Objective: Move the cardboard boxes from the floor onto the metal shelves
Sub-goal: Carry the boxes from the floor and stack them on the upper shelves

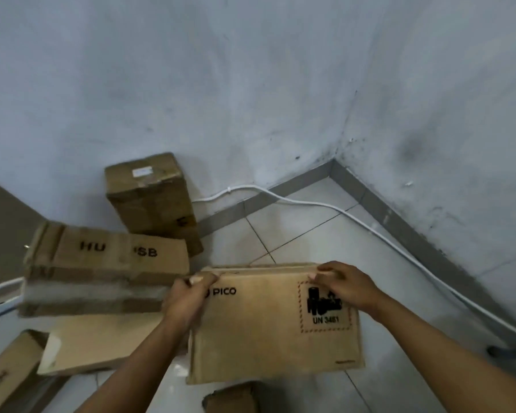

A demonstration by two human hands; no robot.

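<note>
Both hands were clamped on the PICO box — the left hand curled round its upper left corner, the right hand gripping the top edge near the right corner, fingers hooked over the far side. The box stood upright in front of the person, printed face toward them, with a UN 3481 battery label at its upper right; whether its bottom edge touched the tiled floor I could not quite tell. To its left lay a long taped box with a flat cardboard sheet just below it, and behind those a taller box stood against the wall — a white cable ran along the skirting in the corner
</note>
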